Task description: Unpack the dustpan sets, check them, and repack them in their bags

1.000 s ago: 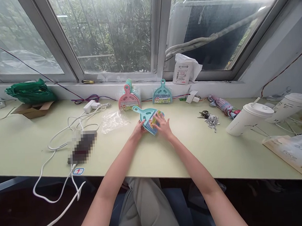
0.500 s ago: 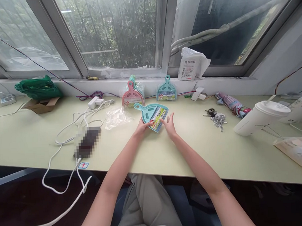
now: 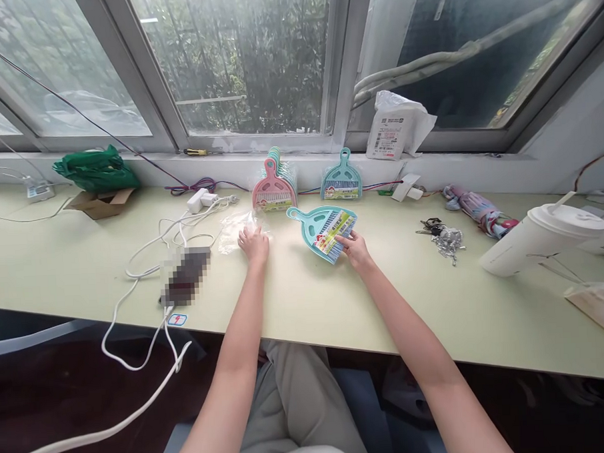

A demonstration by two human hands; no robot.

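Record as moved since the earlier frame: left hand (image 3: pixel 254 244), off the side of the teal dustpan-and-brush set (image 3: pixel 316 226) and over to the clear plastic bag (image 3: pixel 229 231); also the set itself, shifted slightly rightward. Find left-hand fingers stretched forward and somewhat curled at the near edge of the bag; cannot tell whether pinching the film or merely resting on it. Find right hand (image 3: pixel 358 251) alone grasping the set at its lower right, thumb on the printed label (image 3: pixel 332 232), other fingers mostly behind. Locate the set over the middle of the pale green table (image 3: pixel 305 300), tilted, with looped handle toward the upper left and bristles toward the lower right; cannot confirm contact with the tabletop. Observe behind it, along the wall (image 3: pixel 307 169), a pink dustpan-and-brush set (image 3: pixel 271 188) at the front of a row of similar ones, and near it a second teal set (image 3: pixel 340 178) standing upright. Log to the left white cables (image 3: pixel 146 270), a pixelated dark device (image 3: pixel 188 277) and a green bag (image 3: pixel 97 170) on a cardboard box (image 3: pixel 101 204). Log to the right keys (image 3: pixel 445 239), a folded umbrella (image 3: pixel 476 212) and a white lidded cup (image 3: pixel 537 243).
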